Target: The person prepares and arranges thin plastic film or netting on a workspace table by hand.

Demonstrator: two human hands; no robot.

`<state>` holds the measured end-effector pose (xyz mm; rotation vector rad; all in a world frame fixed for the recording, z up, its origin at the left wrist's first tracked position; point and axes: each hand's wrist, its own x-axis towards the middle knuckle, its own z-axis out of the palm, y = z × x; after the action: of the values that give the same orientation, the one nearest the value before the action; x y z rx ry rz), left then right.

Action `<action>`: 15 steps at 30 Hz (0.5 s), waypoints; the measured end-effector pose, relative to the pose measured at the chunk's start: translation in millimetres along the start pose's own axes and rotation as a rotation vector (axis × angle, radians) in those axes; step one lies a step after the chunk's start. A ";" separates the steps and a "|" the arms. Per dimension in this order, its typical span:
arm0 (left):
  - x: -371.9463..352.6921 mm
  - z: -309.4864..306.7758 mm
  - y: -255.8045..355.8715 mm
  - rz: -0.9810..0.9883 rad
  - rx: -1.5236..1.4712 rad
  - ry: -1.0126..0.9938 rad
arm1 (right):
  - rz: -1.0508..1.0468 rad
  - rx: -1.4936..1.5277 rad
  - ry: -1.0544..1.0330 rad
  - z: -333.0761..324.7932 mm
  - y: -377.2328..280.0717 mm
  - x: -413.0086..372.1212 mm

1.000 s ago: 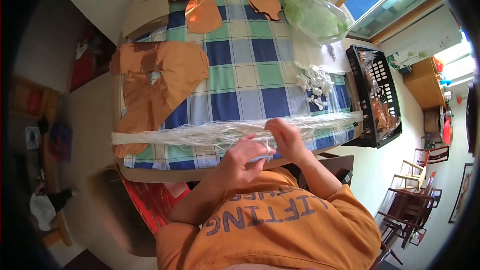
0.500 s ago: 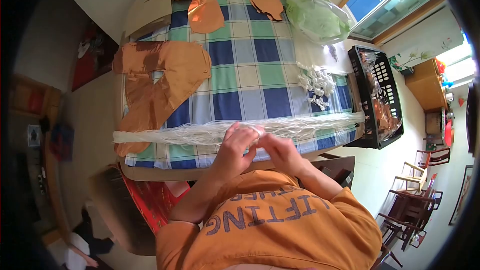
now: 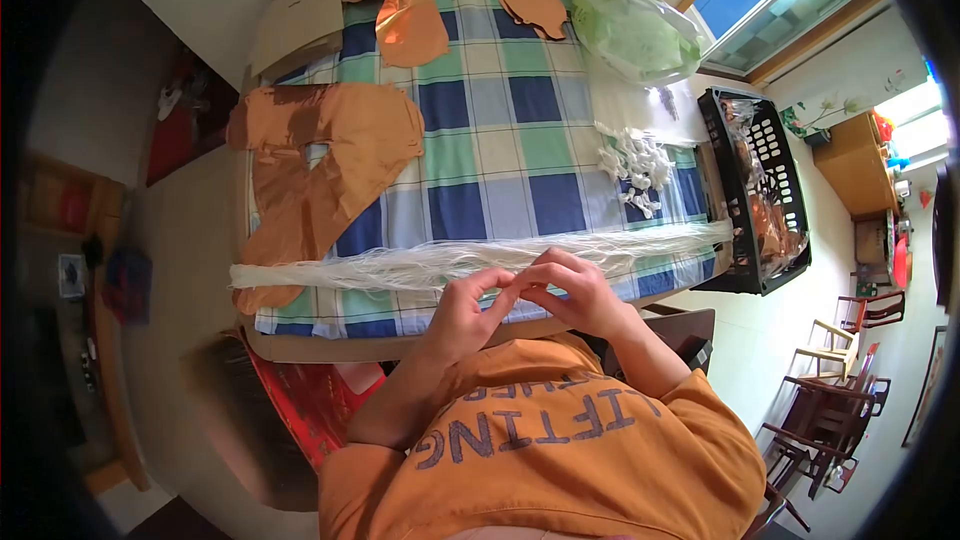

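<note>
My left hand and my right hand meet at the near edge of the bed-like surface, fingertips pinched together. Whatever lies between the fingertips is too small to make out. Just beyond them a long bundle of white threads stretches from left to right across the checked cloth. A pile of small white knotted pieces lies to the right, beyond the bundle. Copper-coloured foil is spread at the left, partly under the bundle's left end.
A black crate holding wrapped copper-coloured items stands at the right edge. Farther back are a green-tinted plastic bag, brown card and more foil shapes. Dark chairs stand at the far right.
My hands have drawn slightly nearer to me, off the thread bundle, and the right hand's fingers now arch over towards the left fingertips. A person at the lower left has gone from view.
</note>
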<state>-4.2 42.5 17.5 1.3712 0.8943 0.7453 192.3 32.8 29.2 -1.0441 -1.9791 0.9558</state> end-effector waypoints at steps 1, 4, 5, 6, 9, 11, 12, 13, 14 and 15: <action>0.0 -1.4 0.5 -0.009 0.027 -0.008 | -0.006 -0.023 -0.008 0.9 2.2 0.1; -0.2 -3.6 -1.2 -0.042 0.020 -0.046 | -0.043 -0.045 0.049 2.6 5.4 0.0; -0.5 -4.5 -5.3 -0.056 -0.036 -0.064 | -0.074 -0.018 0.122 4.9 5.4 2.0; -0.8 -5.0 -7.6 -0.069 -0.092 -0.080 | -0.105 0.009 0.195 7.8 5.8 4.5; -2.1 0.3 -5.1 -0.001 -0.338 -0.007 | 0.141 0.488 0.254 27.6 19.4 4.5; 0.2 5.9 -0.7 0.066 -0.290 0.127 | 0.392 0.654 0.070 26.8 21.0 -5.5; 1.7 6.6 0.4 0.101 -0.265 0.197 | 0.529 0.702 -0.079 26.2 20.4 -9.6; 3.6 4.7 -0.8 0.186 -0.019 0.211 | 0.393 0.211 -0.078 30.2 18.2 -10.5; 5.8 2.3 -3.7 0.266 0.228 0.223 | 0.312 0.151 0.002 33.5 16.1 -11.4; 7.3 1.0 -6.4 0.345 0.475 0.230 | 0.231 0.091 0.082 36.1 14.5 -12.2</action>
<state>-0.1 47.8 10.3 1.9195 1.0733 1.0108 173.0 17.9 -3.5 -1.2587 -1.7582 1.0958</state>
